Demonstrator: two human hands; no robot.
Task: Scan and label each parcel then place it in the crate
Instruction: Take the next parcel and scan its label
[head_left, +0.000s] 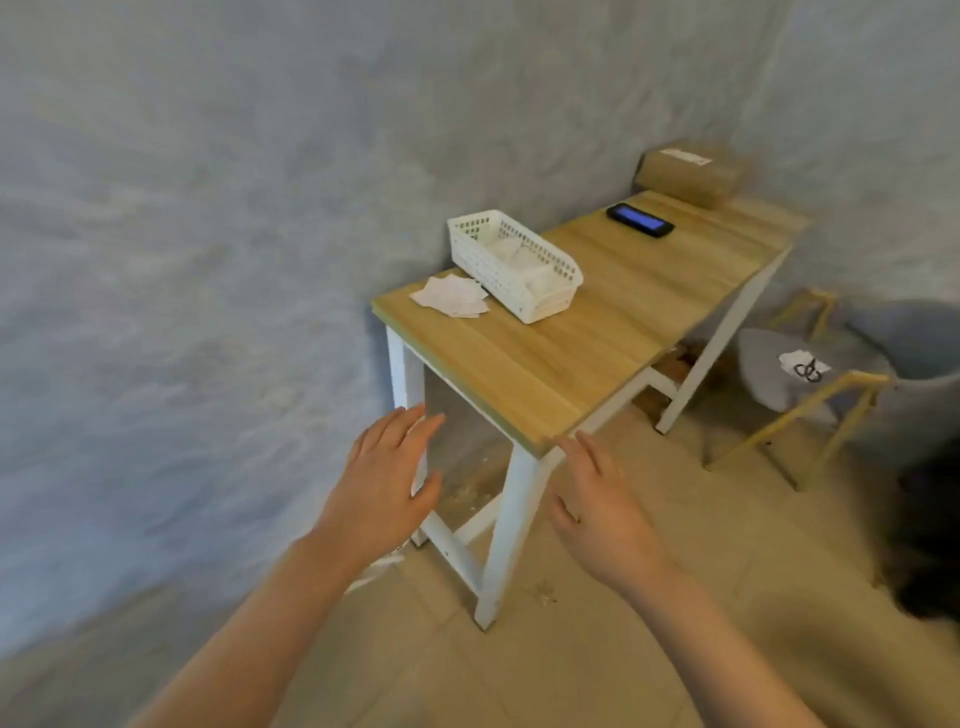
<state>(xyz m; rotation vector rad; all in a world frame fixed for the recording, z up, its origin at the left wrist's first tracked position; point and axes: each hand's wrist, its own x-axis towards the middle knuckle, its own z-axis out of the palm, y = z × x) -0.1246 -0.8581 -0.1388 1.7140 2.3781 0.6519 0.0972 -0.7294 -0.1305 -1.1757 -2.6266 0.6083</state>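
A brown cardboard parcel (691, 174) with a white label on top lies at the far end of the wooden table (613, 312). A black handheld device with a lit blue screen (640, 220) lies flat in front of it. A white perforated crate (514, 262) stands near the table's left end, with white items inside. Loose white paper labels (452, 296) lie next to it at the left corner. My left hand (387, 483) and my right hand (602, 509) hover open, fingers straight, below the table's near corner, holding nothing.
A grey chair with light wooden legs (789, 384) stands right of the table, with a white slip and black scissors (806, 368) on its seat. A grey cloth wall (208, 234) runs behind and left of the table. Debris lies on the floor under the table.
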